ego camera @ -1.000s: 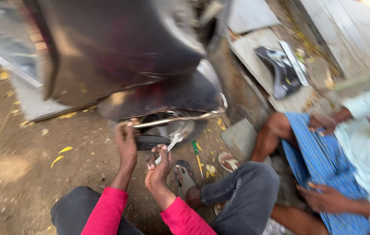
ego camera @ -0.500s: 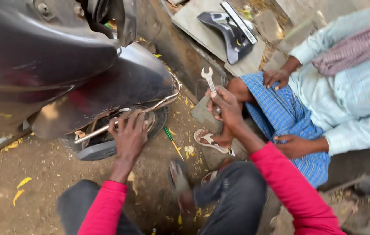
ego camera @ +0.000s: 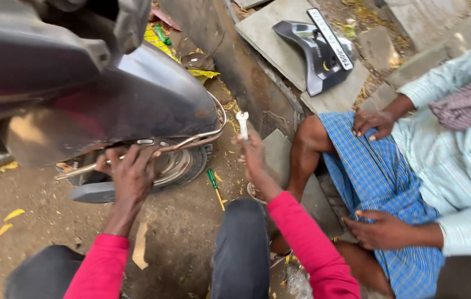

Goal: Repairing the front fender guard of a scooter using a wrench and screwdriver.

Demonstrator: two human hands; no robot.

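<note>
My left hand (ego camera: 130,171) grips a thin metal bar (ego camera: 191,139) that runs along the front wheel (ego camera: 183,166) of a dark scooter (ego camera: 108,83), under its mudguard. To the right of the wheel, my right hand (ego camera: 255,158) is raised and shut on a silver spanner (ego camera: 242,124), whose open jaw points up. Both arms are in pink sleeves, and my knees in dark trousers are at the bottom.
A green-handled screwdriver (ego camera: 213,185) lies on the dirt between my hands. Another person in a blue checked cloth (ego camera: 374,177) and pale shirt sits at the right, with hands on their thighs. A black scooter panel (ego camera: 316,47) rests on stone slabs (ego camera: 268,33) behind.
The view has shifted right and down. My right hand lifted the spanner from near the wheel up and to the right. My left hand has closed on the metal bar at the wheel.
</note>
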